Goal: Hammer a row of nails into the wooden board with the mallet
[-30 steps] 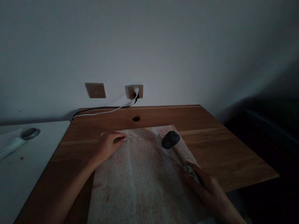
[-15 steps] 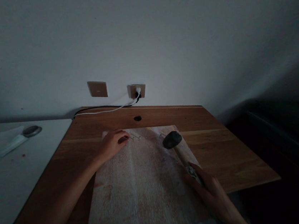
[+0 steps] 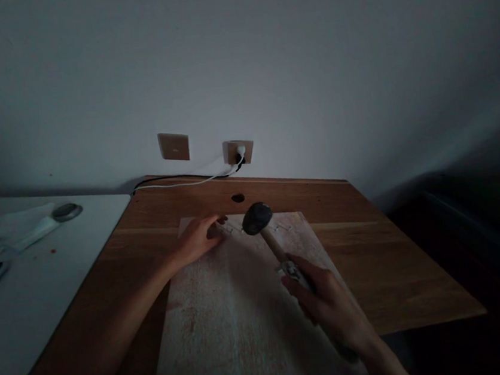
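A pale wooden board lies on the brown wooden desk. My left hand rests at the board's far left corner, its fingers pinched around a small nail that I can barely make out. Other small nails stick out along the far edge. My right hand is closed around the wooden handle of a hammer, whose dark head hangs just above the board, close to the right of my left fingertips.
A white table adjoins the desk on the left, with papers, a round dark object and a dark device. On the wall are a switch plate and a socket with plugged cables. A dark cable hole is beyond the board.
My right hand lifted the hammer off the board's right side and swung its head left towards my left fingers. My left hand stayed at the far corner.
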The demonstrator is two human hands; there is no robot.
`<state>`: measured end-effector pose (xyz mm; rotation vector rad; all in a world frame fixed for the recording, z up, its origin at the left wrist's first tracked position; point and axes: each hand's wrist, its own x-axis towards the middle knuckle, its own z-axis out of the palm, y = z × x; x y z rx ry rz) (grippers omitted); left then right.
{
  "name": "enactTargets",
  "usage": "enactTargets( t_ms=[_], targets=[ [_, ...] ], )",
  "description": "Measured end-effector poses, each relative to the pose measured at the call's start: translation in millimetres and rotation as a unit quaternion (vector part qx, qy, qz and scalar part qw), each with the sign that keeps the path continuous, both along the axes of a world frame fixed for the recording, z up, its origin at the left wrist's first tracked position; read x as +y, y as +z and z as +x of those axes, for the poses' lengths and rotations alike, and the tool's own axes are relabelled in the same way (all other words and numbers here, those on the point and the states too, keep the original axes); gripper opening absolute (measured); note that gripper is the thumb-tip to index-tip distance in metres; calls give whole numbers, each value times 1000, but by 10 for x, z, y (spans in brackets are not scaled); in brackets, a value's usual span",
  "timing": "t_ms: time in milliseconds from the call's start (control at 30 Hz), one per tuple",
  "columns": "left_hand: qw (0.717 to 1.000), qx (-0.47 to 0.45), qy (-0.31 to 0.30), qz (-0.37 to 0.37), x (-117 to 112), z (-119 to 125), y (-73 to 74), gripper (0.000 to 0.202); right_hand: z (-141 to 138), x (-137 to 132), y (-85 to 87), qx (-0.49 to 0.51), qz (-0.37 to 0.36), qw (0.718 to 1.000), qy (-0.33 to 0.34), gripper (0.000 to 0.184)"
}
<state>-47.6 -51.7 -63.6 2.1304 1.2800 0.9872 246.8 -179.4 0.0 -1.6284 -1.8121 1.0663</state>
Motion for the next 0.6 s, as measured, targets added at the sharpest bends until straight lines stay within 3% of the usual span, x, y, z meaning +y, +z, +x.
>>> enactTargets(
  t_ms=[233,300,433,600],
  targets=[
    [1000,-1,20,-22,7,-19,-39,18,-358,207,22,2,25,999,37,55],
    [1000,2,29,-2,3,-26,-54,28,-383,226,-17,-11,42,998,55,51],
    [999,-7,26,34,-9,-30,-82,69,-410,254,-80,-34,91,990,103,40],
    [999,-3,11,36,0,-33,-114,74,-444,252,-91,-39,102,990,93,43]
  ],
)
